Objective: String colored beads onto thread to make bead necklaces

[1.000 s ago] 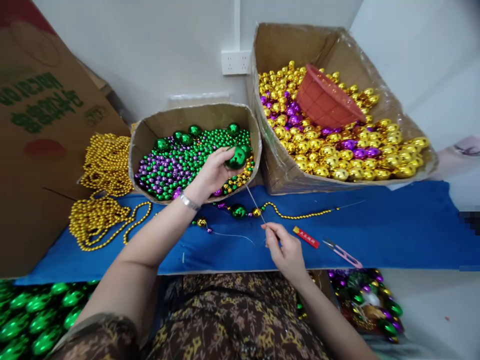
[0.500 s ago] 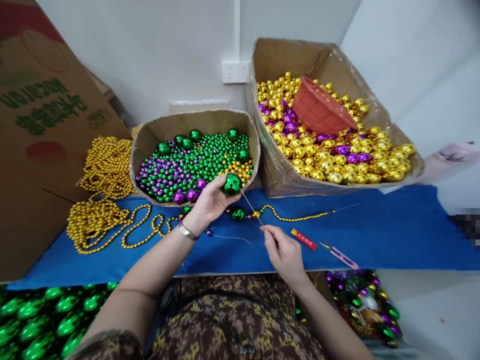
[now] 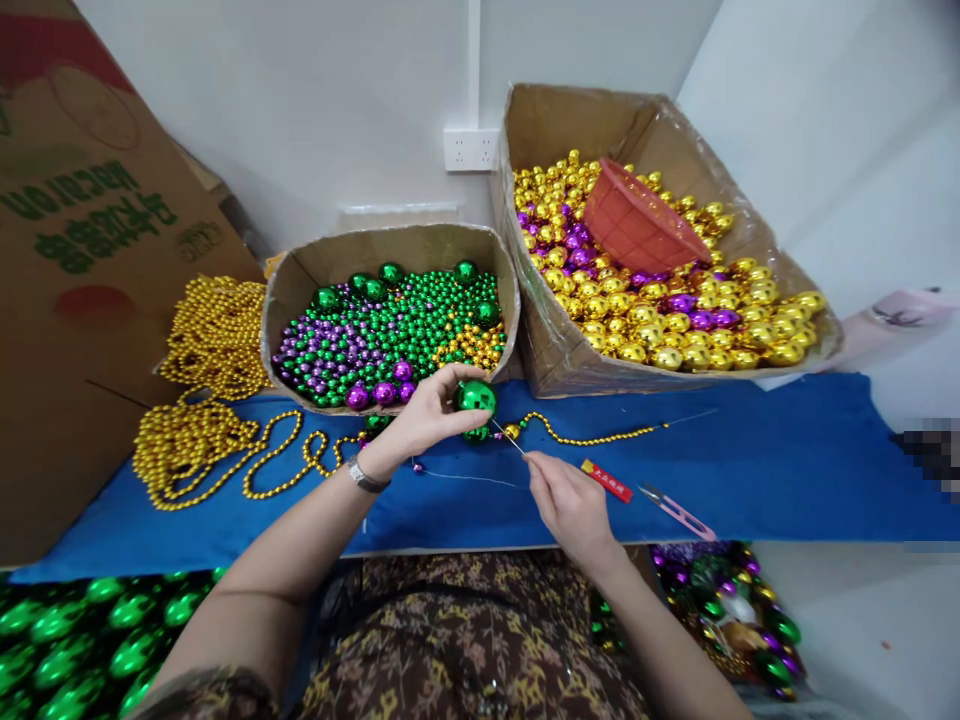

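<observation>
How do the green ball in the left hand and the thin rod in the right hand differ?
The green ball is round; the thin rod is straight and far narrower. The green ball shines vivid green; the thin rod looks pale. Both are being held.

My left hand (image 3: 431, 412) is holding a ball (image 3: 474, 396) before the bead box (image 3: 420, 243); right of that, a basket (image 3: 637, 220) is lying in another box (image 3: 559, 365), scissors (image 3: 679, 513) are lying on the table (image 3: 787, 470) right of my right hand (image 3: 574, 505)

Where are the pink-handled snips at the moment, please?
In the head view, the pink-handled snips lie on the blue cloth, near its front edge, just right of the small red packet.
</observation>
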Demonstrator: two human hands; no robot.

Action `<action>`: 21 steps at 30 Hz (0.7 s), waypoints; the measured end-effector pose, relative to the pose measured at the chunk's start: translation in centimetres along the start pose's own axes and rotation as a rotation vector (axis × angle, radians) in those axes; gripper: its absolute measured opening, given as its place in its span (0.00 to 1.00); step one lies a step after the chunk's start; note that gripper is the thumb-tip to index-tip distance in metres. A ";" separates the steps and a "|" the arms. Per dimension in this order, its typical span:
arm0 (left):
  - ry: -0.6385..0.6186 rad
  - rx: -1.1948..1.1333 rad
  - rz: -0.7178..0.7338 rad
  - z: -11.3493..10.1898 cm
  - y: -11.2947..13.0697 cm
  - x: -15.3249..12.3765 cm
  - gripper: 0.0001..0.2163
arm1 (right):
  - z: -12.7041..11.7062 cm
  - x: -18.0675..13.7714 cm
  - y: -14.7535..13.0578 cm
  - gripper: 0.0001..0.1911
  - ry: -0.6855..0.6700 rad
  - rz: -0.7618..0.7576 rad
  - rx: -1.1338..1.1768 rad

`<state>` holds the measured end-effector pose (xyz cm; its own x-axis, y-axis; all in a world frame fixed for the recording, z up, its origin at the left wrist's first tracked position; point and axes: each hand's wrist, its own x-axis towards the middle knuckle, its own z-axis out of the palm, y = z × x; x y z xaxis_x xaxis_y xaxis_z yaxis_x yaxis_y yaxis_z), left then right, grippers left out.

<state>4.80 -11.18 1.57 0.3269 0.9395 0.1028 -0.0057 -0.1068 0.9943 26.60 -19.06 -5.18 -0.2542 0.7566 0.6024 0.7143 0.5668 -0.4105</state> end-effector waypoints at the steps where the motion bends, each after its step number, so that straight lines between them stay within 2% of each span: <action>1: -0.018 -0.008 -0.006 0.3 0.0 -0.1 0.23 | 0.0 0.1 -0.1 0.11 -0.005 0.011 0.018; 5: 0.010 -0.165 -0.046 1.1 -0.5 -0.5 0.21 | 0.0 0.1 -0.4 0.11 -0.037 0.078 0.155; 8: 0.010 -0.194 -0.070 1.8 -1.3 -1.0 0.21 | 0.2 0.1 -0.6 0.10 -0.021 0.059 0.163; 11: -0.082 -0.175 -0.097 2.3 -1.8 -1.8 0.23 | 0.3 0.1 -0.7 0.10 -0.008 0.062 0.167; 14: -0.156 -0.139 -0.074 1.8 -1.6 -1.8 0.24 | 0.1 0.1 -0.7 0.09 -0.015 0.120 0.191; 16: -0.058 -0.049 -0.009 0.7 -1.1 -0.9 0.20 | -0.1 0.0 -0.5 0.08 0.000 0.149 0.174; 19: 0.192 0.263 0.088 -1.6 -0.6 1.5 0.12 | -0.4 -0.1 -0.2 0.08 0.014 0.170 0.140; 21: 0.246 0.494 0.127 -3.1 -0.7 3.3 0.07 | -0.4 -0.2 0.0 0.08 0.018 0.173 0.126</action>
<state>2.96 -7.05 1.30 0.1219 0.9512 0.2834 0.4315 -0.3080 0.8479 26.91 -19.38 -5.00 -0.1222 0.8410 0.5270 0.6587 0.4659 -0.5907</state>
